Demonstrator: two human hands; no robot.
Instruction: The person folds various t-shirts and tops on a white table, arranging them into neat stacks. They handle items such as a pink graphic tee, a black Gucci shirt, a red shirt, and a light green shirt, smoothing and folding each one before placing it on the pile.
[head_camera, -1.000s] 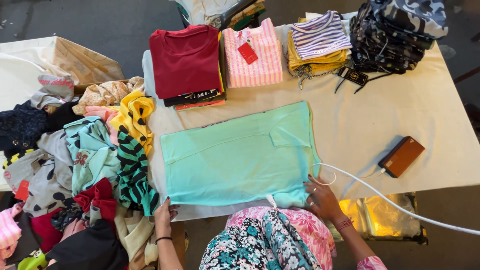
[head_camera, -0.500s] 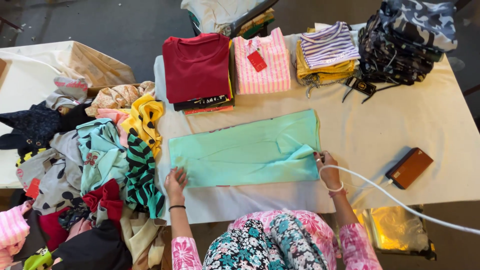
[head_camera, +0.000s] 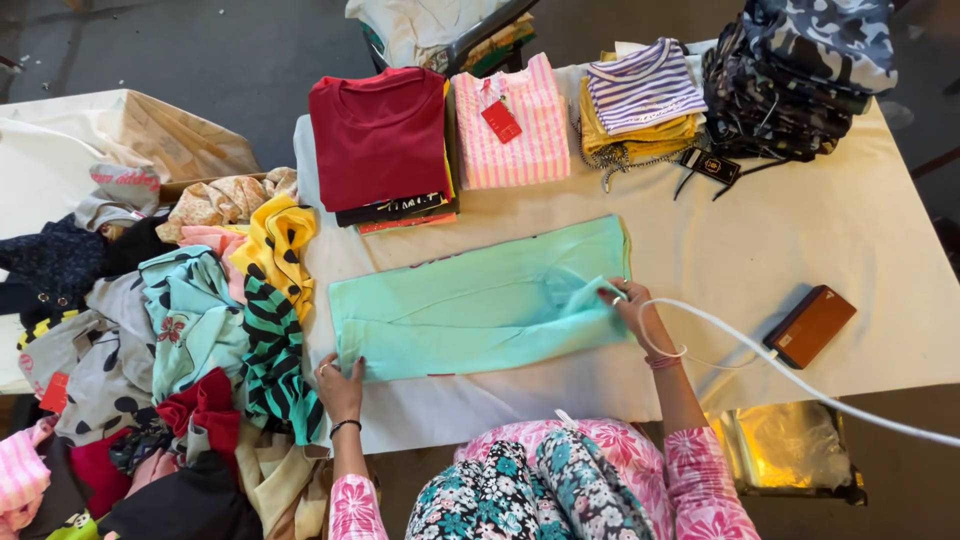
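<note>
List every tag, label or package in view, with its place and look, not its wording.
Red hang tag: on the pink striped folded shirt, rectangular, tilted.
Black tag: on the table edge below the yellow and striped stack, small, dark, on a cord.
Red tag: in the loose clothes pile at left, small, rectangular.

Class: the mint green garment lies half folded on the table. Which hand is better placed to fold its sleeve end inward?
Probably the right hand: it already pinches the bunched sleeve end of the mint green garment.

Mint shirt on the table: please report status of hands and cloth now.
Left hand pinning the mint shirt at its left end. Right hand pinching its right edge. Shirt flat, partly folded. White cable runs past right wrist.
</note>
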